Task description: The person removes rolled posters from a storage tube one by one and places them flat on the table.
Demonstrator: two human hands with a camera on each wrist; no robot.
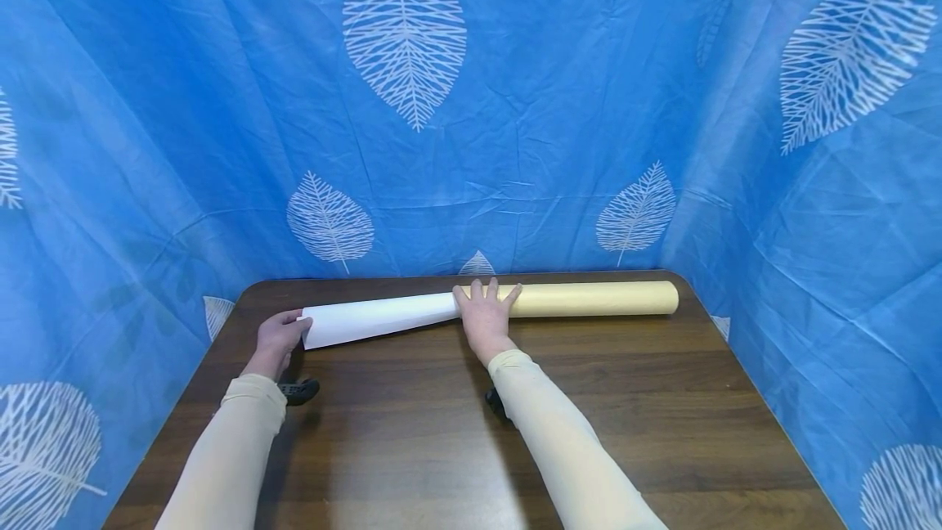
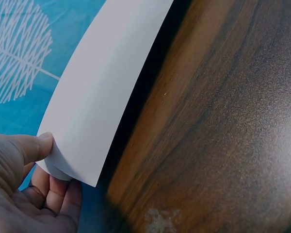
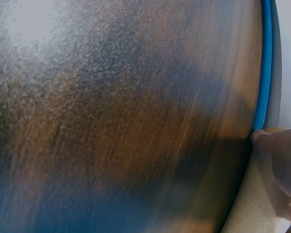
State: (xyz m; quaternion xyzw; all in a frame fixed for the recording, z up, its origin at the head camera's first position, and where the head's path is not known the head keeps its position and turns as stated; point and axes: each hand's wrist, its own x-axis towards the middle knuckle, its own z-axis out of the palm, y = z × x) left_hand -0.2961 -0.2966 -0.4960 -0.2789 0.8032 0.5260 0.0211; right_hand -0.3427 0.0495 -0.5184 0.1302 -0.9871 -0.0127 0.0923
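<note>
My left hand pinches the left end of a curled white paper sheet near the back of the table. In the left wrist view the thumb lies on top of the sheet, with the other fingers beneath it. To the right, a cream-coloured roll lies along the back edge, in line with the paper. My right hand rests palm down with spread fingers where the white paper meets the roll. The right wrist view has a fingertip at the end of the roll; most of that hand is out of frame.
The brown wood-grain table has rounded back corners. A blue curtain with white leaf prints hangs close around its back and sides. Dark wrist-worn devices show beside both forearms.
</note>
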